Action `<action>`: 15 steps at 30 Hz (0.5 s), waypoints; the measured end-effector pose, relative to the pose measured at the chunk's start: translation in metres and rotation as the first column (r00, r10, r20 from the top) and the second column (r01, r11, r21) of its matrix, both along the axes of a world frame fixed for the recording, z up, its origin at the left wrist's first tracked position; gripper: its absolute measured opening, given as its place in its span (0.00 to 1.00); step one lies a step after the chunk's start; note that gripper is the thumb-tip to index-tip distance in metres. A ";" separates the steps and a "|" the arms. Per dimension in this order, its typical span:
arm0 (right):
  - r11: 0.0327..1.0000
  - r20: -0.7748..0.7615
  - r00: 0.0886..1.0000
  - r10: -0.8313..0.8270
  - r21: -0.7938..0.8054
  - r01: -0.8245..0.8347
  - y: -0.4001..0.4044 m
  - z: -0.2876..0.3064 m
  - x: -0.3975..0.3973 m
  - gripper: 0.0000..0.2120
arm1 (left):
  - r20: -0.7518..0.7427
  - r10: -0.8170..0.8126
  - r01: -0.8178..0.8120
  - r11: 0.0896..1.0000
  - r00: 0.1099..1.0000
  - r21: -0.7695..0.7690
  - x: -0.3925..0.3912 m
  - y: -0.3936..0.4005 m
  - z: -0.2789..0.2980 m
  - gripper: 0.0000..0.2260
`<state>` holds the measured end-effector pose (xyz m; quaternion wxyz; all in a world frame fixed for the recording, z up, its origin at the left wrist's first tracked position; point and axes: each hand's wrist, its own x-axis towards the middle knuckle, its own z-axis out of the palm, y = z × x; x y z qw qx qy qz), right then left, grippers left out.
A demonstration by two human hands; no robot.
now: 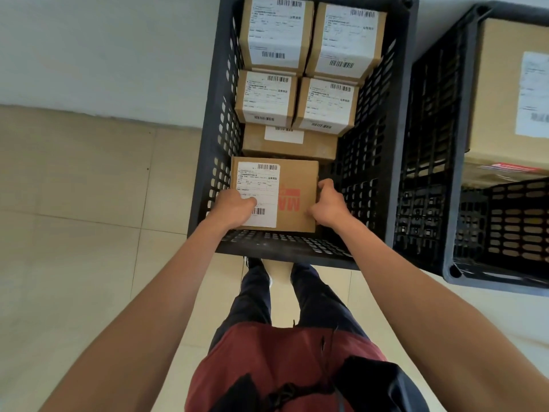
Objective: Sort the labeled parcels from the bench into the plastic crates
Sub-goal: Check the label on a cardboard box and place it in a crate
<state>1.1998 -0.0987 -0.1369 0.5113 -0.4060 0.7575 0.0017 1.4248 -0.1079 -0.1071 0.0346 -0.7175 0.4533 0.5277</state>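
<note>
Pale tiled floor [74, 233] below, grey wall [104, 49] beyond. Black perforated crate [383, 162] at centre, holding four labelled cartons at far end, a flatter box [315, 147] under and before them. Cardboard parcel [300, 179], white label up, red print showing, inside near end of crate. Left hand [234, 208] curled over label side, fingers grasping parcel; right hand [329, 205] clasping opposite edge. Second crate [430, 150] just beside on right, large carton [502, 93] within.
</note>
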 end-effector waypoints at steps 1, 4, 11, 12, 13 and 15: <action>1.000 0.001 1.000 0.010 -0.004 -0.010 -0.002 0.000 0.001 0.31 | 0.020 -0.016 0.016 1.000 1.000 -0.009 -0.001 0.001 -0.002 0.21; 0.999 -0.001 0.999 0.034 -0.022 -0.034 -0.004 -0.002 0.003 0.34 | 0.121 -0.122 0.121 0.993 0.985 0.014 -0.002 0.005 -0.008 0.26; 0.999 -0.043 0.998 0.041 0.018 -0.040 -0.001 -0.010 0.005 0.30 | 0.150 -0.214 0.210 0.977 0.965 0.043 -0.004 0.003 -0.014 0.31; 0.999 -0.042 0.999 0.034 0.030 -0.033 0.001 -0.012 0.006 0.30 | 0.151 -0.225 0.222 0.974 0.962 0.037 -0.003 0.002 -0.014 0.32; 0.999 -0.039 0.999 0.024 0.041 -0.023 0.004 -0.013 0.006 0.30 | 0.153 -0.236 0.233 0.972 0.960 0.036 -0.003 0.001 -0.015 0.33; 0.999 -0.035 0.999 0.010 0.045 -0.008 0.006 -0.015 0.006 0.30 | 0.170 -0.260 0.256 0.965 0.950 0.050 -0.002 -0.002 -0.014 0.34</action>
